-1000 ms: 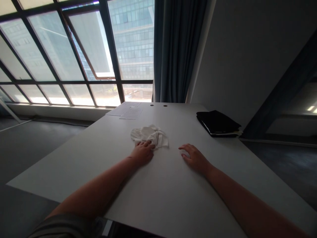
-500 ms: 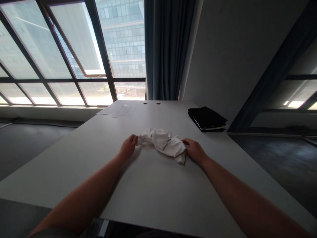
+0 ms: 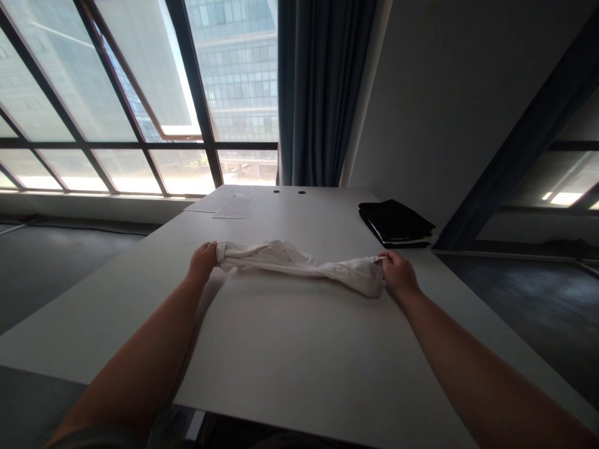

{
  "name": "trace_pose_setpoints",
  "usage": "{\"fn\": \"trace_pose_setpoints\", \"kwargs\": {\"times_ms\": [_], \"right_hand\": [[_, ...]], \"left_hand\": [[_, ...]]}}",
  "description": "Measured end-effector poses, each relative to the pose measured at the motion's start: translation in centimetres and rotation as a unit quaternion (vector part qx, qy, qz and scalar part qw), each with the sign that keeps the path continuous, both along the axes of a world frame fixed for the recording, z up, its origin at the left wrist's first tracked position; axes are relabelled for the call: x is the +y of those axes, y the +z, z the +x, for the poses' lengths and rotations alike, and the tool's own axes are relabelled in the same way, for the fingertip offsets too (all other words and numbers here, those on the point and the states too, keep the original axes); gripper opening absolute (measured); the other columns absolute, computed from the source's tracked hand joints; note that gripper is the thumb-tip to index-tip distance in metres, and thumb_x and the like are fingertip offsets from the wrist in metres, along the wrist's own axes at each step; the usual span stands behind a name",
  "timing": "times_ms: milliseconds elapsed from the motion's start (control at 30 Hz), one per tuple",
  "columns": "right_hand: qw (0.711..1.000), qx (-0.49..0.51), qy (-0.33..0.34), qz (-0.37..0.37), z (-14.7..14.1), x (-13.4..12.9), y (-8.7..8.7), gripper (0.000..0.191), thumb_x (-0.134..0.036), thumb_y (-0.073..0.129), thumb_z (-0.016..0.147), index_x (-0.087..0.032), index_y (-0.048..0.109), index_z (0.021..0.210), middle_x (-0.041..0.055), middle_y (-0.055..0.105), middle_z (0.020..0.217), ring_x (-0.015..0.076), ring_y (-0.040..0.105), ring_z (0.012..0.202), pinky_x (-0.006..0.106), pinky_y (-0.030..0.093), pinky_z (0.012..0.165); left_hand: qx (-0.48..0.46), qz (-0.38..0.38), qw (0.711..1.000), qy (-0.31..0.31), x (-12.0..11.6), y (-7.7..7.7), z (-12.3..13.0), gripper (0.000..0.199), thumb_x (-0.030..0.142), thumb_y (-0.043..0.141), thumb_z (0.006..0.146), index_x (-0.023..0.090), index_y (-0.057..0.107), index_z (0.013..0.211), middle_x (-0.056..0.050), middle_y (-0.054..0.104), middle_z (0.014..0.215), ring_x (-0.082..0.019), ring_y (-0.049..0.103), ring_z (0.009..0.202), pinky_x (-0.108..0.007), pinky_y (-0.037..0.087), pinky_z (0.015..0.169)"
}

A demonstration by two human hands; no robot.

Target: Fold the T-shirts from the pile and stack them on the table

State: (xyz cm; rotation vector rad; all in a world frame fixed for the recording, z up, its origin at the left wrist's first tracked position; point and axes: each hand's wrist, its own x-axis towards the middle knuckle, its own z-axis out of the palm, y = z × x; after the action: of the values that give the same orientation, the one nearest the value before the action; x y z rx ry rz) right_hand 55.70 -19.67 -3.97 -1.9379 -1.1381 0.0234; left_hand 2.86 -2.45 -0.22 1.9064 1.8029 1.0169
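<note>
A white cloth [image 3: 299, 262] stretches sideways in a long, wrinkled strip over the middle of the white table [image 3: 299, 349]. My left hand [image 3: 204, 260] is closed on its left end, and my right hand [image 3: 397, 272] pinches the right end. Near my right hand the cloth widens and hangs lower in a loose fold. Between the hands it is narrow and partly twisted. The fingertips of both hands are partly hidden by the cloth.
A black folder [image 3: 397, 223] with papers inside lies at the table's right edge, beyond my right hand. Sheets of paper [image 3: 235, 206] lie at the far left. Two dark round spots are at the far edge, before a blue curtain [image 3: 311, 93] and windows.
Both hands have moved apart, my left hand to the left and my right hand to the right. The bunched cloth between them has been drawn out into a long strip.
</note>
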Motion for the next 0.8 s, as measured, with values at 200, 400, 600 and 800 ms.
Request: {"fn": "trace_pose_setpoints", "kwargs": {"times_ms": [200,400,600,800], "right_hand": [[0.991,-0.12,0.052,0.041,-1.1,-0.4,0.7,0.036,-0.02,0.044,0.078,-0.017,0.07,0.103,0.0134,0.069,0.115,0.028,0.063,0.109,0.044,0.05,0.103],[0.919,-0.261,0.297,0.006,-6.5,-0.9,1.0,0.048,-0.032,0.055,0.094,-0.016,0.063,0.138,0.0129,0.062,0.138,0.0281,0.054,0.131,0.047,0.043,0.117],[0.887,-0.298,0.334,-0.113,-9.8,-1.2,1.6,0.034,-0.019,0.056,0.094,-0.019,0.073,0.123,0.0109,0.07,0.121,0.0268,0.064,0.114,0.046,0.048,0.105],[0.938,-0.162,0.305,-0.018,-7.9,-2.3,3.7,0.023,-0.032,0.057,0.097,-0.018,0.075,0.1,0.008,0.073,0.101,0.0207,0.068,0.094,0.033,0.051,0.09]], "left_hand": [[0.085,-0.013,0.996,-0.021,0.3,-1.1,0.7,0.037,0.039,0.046,0.093,0.022,0.064,0.121,-0.011,0.072,0.119,-0.026,0.067,0.11,-0.036,0.05,0.094],[0.147,-0.018,0.975,-0.168,-0.6,-2.1,2.6,0.042,0.055,0.056,0.089,0.025,0.071,0.115,-0.009,0.073,0.115,-0.027,0.065,0.109,-0.037,0.049,0.099],[0.119,0.002,0.947,-0.299,-1.9,-1.5,3.5,0.035,0.054,0.059,0.085,0.024,0.071,0.096,-0.003,0.072,0.106,-0.018,0.063,0.093,-0.028,0.048,0.088],[-0.13,0.019,0.967,-0.218,-2.6,-0.3,3.8,0.041,0.061,0.054,0.089,0.021,0.053,0.081,0.005,0.048,0.067,-0.011,0.044,0.066,-0.021,0.036,0.062]]}}
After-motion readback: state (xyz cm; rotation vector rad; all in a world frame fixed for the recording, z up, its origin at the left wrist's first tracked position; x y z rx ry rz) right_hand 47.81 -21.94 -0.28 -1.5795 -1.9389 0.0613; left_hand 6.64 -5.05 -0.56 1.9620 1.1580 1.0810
